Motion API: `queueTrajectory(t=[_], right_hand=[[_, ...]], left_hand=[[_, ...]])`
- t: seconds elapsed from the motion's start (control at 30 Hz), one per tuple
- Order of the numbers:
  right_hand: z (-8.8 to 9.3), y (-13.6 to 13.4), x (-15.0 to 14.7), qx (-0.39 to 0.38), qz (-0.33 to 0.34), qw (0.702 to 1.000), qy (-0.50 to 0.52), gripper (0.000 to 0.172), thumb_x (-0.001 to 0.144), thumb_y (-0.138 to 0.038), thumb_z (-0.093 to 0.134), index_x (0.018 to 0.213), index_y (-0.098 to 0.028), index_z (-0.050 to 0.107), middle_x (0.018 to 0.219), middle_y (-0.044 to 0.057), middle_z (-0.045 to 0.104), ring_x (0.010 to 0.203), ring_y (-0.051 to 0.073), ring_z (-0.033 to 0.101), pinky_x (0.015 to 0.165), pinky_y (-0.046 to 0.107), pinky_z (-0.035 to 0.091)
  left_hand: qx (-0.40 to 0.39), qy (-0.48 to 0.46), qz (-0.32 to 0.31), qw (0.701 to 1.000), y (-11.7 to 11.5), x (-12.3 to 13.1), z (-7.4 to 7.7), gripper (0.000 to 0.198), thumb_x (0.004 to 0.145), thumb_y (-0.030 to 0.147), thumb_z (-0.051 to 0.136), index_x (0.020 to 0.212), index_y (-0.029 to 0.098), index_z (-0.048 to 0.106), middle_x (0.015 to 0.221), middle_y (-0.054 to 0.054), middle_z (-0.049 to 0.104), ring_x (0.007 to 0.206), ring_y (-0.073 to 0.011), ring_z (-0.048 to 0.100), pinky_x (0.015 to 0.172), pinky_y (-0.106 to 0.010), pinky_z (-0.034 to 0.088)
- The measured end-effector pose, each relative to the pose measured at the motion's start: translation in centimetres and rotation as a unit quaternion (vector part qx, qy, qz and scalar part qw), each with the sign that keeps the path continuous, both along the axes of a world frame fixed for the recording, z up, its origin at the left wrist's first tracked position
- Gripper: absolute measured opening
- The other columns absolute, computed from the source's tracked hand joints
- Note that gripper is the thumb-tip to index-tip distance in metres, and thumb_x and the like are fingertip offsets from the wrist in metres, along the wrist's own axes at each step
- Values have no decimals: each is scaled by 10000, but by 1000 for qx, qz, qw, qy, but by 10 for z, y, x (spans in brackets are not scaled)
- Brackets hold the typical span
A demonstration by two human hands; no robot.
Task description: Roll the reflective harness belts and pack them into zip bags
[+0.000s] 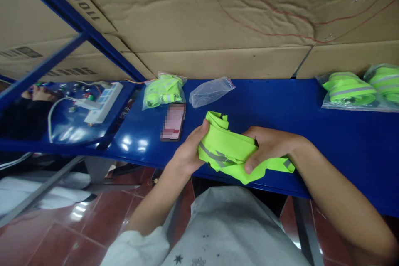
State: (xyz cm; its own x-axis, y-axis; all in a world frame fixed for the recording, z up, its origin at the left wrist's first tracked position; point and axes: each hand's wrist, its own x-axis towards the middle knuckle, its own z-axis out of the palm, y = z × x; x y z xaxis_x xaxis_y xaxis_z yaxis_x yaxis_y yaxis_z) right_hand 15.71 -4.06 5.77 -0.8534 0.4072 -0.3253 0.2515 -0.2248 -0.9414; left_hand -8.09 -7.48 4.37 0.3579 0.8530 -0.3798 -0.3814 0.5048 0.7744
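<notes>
A neon yellow-green fabric piece (230, 145) with grey reflective strips is partly rolled or folded above the front edge of the blue table. My left hand (190, 147) grips its left end, with the thumb at the top. My right hand (269, 145) holds its right side, thumb in front and the other fingers mostly hidden behind the cloth. A loose tail of the fabric hangs out to the right, under my right wrist. Just beyond the fabric lies a clear plastic bag (211, 91) that looks flat.
Bagged neon bundles lie at the back left (164, 90) and back right (350, 89) of the blue table (299, 120). A phone (173, 121) is left of my hands. Further left are a power strip (104, 103) and another person's hand (42, 93). Cardboard stands behind.
</notes>
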Motion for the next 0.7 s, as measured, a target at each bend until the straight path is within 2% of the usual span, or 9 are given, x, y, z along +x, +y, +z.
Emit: queueTrajectory(t=[0.1,0.2,0.3,0.37,0.5,0.63,0.7], right_hand=[[1,0,0,53,6,999,-6,440,709,-428,888,1037,-160,771,1006,17,777,889,186,695,775,253,547],[-1,0,-1,97,-9,995,13,458,733,-360,863,1132,-170,746,1083,27,770,964,202,700,841,272,551],[-5,0,0,82,-33,996,9,465,780,-286,798,1217,-171,688,1051,33,753,838,178,705,736,269,560],[-7,1,2,60,-35,998,1,457,800,-263,762,1235,-173,657,1004,24,731,719,150,678,645,259,547],[-2,3,6,42,-12,999,14,354,797,-288,770,1112,-165,664,932,9,689,672,126,630,604,243,530],[1,8,10,93,27,995,12,274,823,-320,748,1018,-144,667,850,9,671,729,127,607,655,228,502],[-2,10,10,119,34,992,13,251,845,-324,719,1007,-139,670,828,13,667,744,129,596,666,224,489]], left_hand=[[-4,-10,-13,1000,-2,0,3,506,829,640,765,1020,171,745,1016,-117,782,1082,-329,741,900,-388,634],[12,-4,24,1000,0,-2,4,539,814,640,782,1054,159,746,1020,-112,787,1030,-310,758,907,-377,636],[37,9,100,994,6,-4,3,521,801,576,827,1104,162,738,1036,-95,793,1038,-282,759,953,-347,621],[34,20,125,991,9,-6,2,481,835,532,813,1133,163,735,1044,-94,795,1059,-272,756,980,-336,610],[-5,16,95,995,10,-6,-1,439,923,515,720,1166,150,737,1045,-107,794,1062,-272,758,987,-341,607],[-117,-28,28,992,5,5,-4,430,958,524,664,1100,128,752,946,-105,794,1007,-269,770,966,-346,611],[-144,-65,14,987,3,13,-5,410,945,531,679,1020,136,761,879,-83,788,953,-255,777,948,-337,614]])
